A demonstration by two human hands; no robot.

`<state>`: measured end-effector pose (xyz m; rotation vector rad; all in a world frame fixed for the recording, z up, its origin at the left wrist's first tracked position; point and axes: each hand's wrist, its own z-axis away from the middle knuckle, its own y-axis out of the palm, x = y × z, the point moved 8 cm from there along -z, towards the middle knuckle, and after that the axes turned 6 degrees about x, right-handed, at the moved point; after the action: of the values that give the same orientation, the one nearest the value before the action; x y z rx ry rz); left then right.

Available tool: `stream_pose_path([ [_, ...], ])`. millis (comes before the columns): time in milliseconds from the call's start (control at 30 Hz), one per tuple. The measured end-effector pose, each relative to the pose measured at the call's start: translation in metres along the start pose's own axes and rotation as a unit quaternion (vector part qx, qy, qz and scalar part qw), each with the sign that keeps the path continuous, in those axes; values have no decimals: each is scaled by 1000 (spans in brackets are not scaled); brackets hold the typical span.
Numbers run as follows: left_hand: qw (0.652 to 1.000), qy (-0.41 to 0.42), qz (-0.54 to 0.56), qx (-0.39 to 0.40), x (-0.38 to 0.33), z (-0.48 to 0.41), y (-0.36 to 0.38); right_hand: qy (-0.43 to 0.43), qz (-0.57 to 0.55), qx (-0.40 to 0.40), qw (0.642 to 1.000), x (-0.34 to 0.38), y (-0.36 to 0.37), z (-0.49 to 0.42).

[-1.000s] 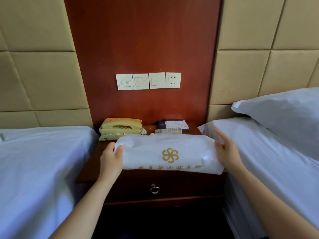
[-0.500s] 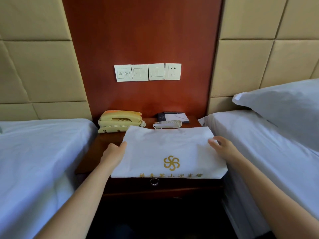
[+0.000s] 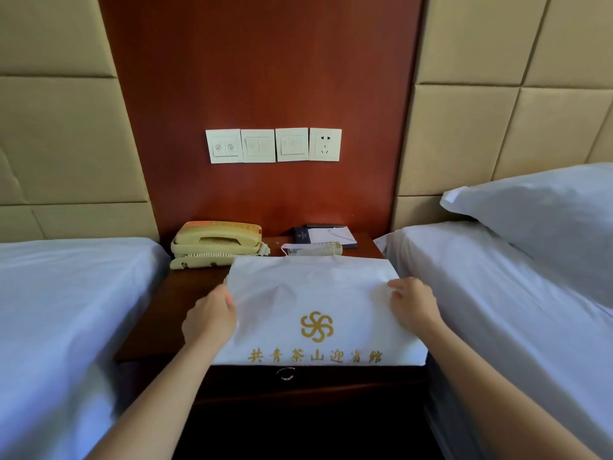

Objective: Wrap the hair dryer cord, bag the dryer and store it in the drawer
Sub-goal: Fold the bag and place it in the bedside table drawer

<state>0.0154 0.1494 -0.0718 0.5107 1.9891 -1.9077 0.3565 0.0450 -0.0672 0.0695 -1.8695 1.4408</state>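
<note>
A white bag (image 3: 311, 293) with a gold pinwheel logo and gold characters lies flat on the wooden nightstand (image 3: 185, 293), its front edge hanging slightly over the drawer (image 3: 348, 381). My left hand (image 3: 210, 318) grips the bag's left edge. At the bag's right edge, my right hand (image 3: 413, 303) pinches the material with curled fingers. The drawer is closed, and its metal ring pull (image 3: 286, 373) shows just below the bag. No hair dryer or cord is in view.
Behind the bag stand a beige phone (image 3: 215, 242), a remote (image 3: 315, 250) and a notepad (image 3: 326, 234). White beds flank the nightstand on the left (image 3: 66, 310) and right (image 3: 497, 310), with a pillow (image 3: 547, 220) on the right one. Wall switches and a socket (image 3: 273, 145) sit above.
The bag was held up and bunched a second ago. It now lies spread flat on the nightstand, and both hands have come down onto its side edges.
</note>
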Motion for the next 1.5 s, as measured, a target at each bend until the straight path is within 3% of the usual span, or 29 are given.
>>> stream_pose_path([
  [133, 991, 52, -121, -19, -32, 3, -3, -39, 171, -16, 984, 19, -5, 5],
  [233, 976, 165, -135, 39, -73, 12, 23, -82, 168, 20, 982, 45, 14, 8],
  [300, 968, 197, -129, 86, -87, 16, 43, -97, 155, 65, 981, 57, 37, 12],
  [400, 969, 184, -126, 107, -84, 12, 62, -99, 134, 94, 982, 62, 62, 16],
  [933, 986, 159, -49, 21, -65, -9, 84, -154, 115, -39, 981, 64, 81, -9],
  [1500, 984, 156, -15, 83, -56, -32, 90, -146, 55, 82, 984, 69, 90, -30],
])
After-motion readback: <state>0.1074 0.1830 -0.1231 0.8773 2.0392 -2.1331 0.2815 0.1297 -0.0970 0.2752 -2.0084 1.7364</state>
